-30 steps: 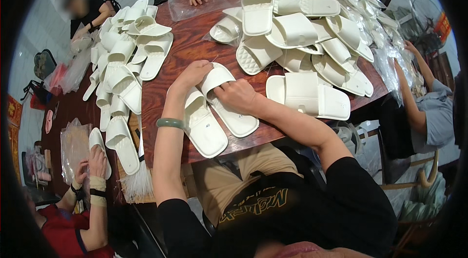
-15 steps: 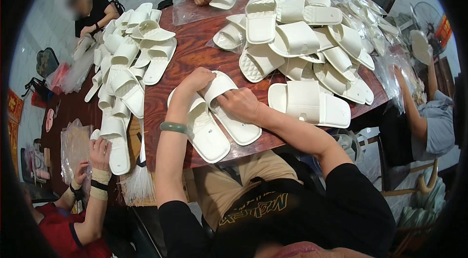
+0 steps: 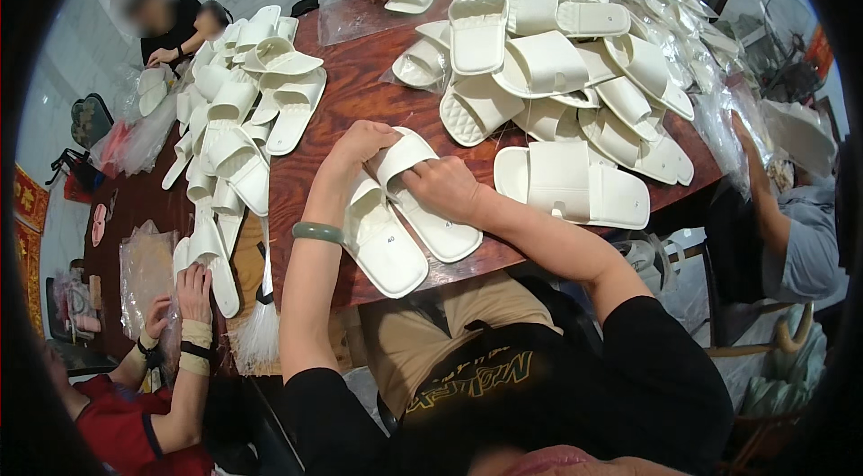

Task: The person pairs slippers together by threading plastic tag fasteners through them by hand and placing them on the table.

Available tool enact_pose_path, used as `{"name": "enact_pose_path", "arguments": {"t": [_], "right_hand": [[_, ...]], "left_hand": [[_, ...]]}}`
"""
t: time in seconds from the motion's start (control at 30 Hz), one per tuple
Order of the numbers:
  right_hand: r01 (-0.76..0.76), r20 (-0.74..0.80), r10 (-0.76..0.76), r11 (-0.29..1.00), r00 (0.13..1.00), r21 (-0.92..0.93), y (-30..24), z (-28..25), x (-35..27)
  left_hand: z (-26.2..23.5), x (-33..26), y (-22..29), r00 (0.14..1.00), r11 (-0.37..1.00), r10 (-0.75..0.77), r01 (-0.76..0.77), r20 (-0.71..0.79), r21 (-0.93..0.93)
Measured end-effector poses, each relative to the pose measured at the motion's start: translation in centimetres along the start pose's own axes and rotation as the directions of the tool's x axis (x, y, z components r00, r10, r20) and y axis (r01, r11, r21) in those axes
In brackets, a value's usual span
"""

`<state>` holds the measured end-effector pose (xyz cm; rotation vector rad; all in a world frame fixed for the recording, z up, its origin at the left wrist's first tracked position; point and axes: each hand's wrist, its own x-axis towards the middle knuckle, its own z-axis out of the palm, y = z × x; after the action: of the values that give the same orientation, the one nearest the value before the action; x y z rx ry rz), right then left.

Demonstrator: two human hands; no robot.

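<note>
Cream slide slippers point(image 3: 387, 244) — a pr. on tabletop point(image 3: 360, 71), near edge; prob. light, bendy, best held by strap point(image 3: 402, 152). R hand point(image 3: 445, 191) tucked at strap, L hand point(image 3: 364, 143) curled at toe end — can't tell if either grips.

Wood-grain table point(image 3: 360, 80), stocked with slippers

Table: red-brown top, dark grain, glossy finish. Near edge: one pair of white slippers point(image 3: 382, 262), side by side, straps at the far end. Right of these: further white slippers point(image 3: 557, 177), lying crosswise. Behind: large heap of slippers point(image 3: 539, 64), loosely overlapped; clear plastic bags point(image 3: 688, 26) massed at its right. Far side: clear plastic sheet point(image 3: 351, 22), lying flat. Left edge: second heap point(image 3: 235, 98), reaching over an adjoining darker surface point(image 3: 135, 197).
</note>
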<state>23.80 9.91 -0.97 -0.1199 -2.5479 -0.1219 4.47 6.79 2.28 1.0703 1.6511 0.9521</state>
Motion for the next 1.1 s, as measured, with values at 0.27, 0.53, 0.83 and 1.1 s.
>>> {"name": "enact_pose_path", "arguments": {"t": [0.27,0.53,0.83,1.1], "right_hand": [[0.004,0.047,-0.004,1.000,0.999,-0.012,-0.5,-0.2,0.4],[0.021,0.048,-0.019,1.000,0.999,-0.021,-0.4,0.0,0.1],[0.006,0.013,-0.006,1.000,1.000,-0.001,-0.5,0.2,0.1],[0.036,-0.045,-0.036,0.999,0.998,-0.004,-0.1,-0.3,-0.1]], "left_hand": [[-0.6,0.7,-0.8,0.999,0.979,0.015,-0.006,-0.041,0.202],[-0.3,-0.3,0.2,0.996,0.990,-0.072,0.064,0.056,0.127],[0.1,0.0,-0.8,0.997,0.946,0.056,-0.070,0.053,0.318],[0.5,-0.3,-0.5,0.978,0.895,0.205,-0.171,-0.039,0.411]]}}
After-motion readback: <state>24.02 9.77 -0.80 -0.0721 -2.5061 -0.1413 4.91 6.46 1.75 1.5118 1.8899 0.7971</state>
